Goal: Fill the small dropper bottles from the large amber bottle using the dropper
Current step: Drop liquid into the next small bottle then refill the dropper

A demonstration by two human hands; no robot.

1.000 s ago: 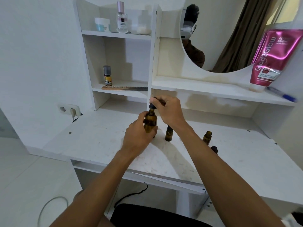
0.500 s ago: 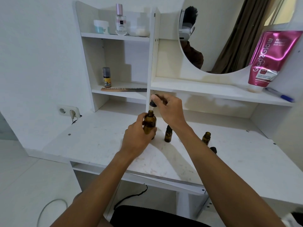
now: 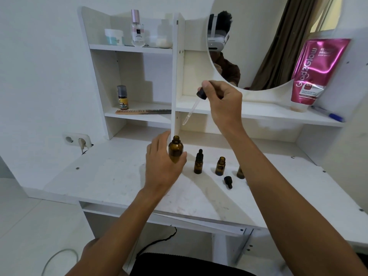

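Worktop [image 3: 111, 176] bare to the left and near. Right of the large amber bottle [image 3: 175, 150]: small dropper bottles [image 3: 220, 167], loose dropper cap [image 3: 228, 181]. Shelf divider [image 3: 176, 86] just behind.

White walls [image 3: 39, 56] and a pale floor [image 3: 25, 226] — a white vanity [image 3: 179, 62], its tabletop [image 3: 111, 176] scuffed, with open shelves [image 3: 131, 49] and a round mirror [image 3: 254, 26] reflecting a brown curtain [image 3: 284, 46] beside a daylit window [image 3: 328, 12]; wall socket [image 3: 76, 139] at left.

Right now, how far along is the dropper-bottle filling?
Done: large amber glass bottle stands open, held by the left hand. In hand: right hand pinches the black-capped glass dropper above it. Left: one small open amber bottle awaits filling; another small amber bottle is capped, its fill level unreadable.
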